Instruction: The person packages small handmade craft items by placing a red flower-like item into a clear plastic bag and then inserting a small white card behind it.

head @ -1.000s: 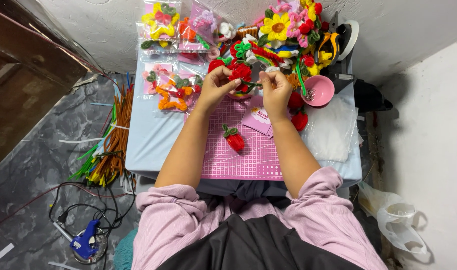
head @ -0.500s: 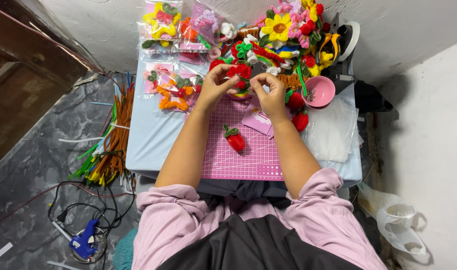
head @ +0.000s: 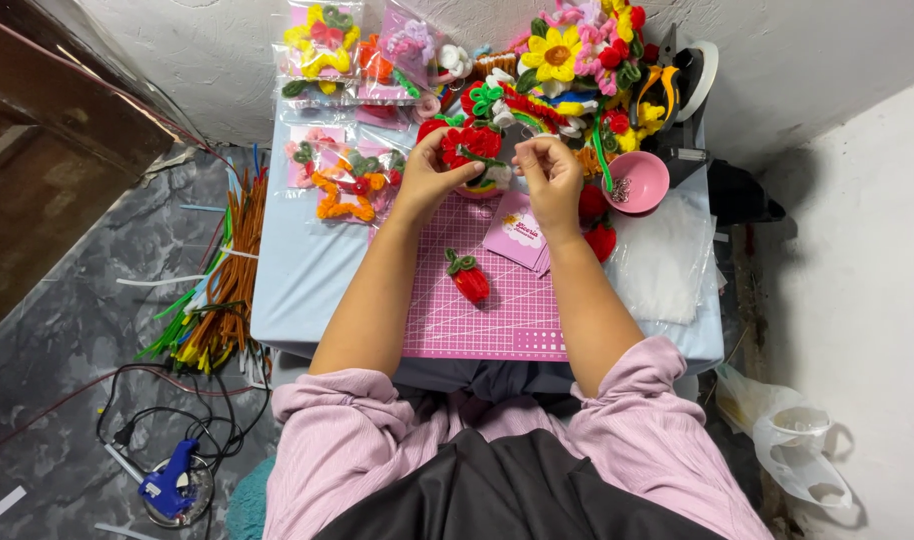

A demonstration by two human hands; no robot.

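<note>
My left hand (head: 432, 172) and my right hand (head: 551, 177) meet at the far end of a pink cutting mat (head: 487, 310). Between them I hold a small red fuzzy strawberry with a green stalk (head: 474, 147). The left fingers pinch its left side, and the right fingertips are closed just to its right; whether they touch it is unclear. A second red strawberry with a green top (head: 468, 280) lies on the mat between my forearms. A pink card (head: 518, 236) lies under my right wrist.
A pink bowl (head: 638, 181) sits right of my right hand. Fuzzy-wire flowers (head: 560, 55) and bagged crafts (head: 342, 185) crowd the table's far edge. Clear plastic bags (head: 662, 260) lie at right. Coloured fuzzy wires (head: 217, 300) and a blue glue gun (head: 169, 485) lie on the floor at left.
My hands have stayed at the far end of the mat, fingers shifting slightly around the small red piece. The strawberry on the mat has not moved.
</note>
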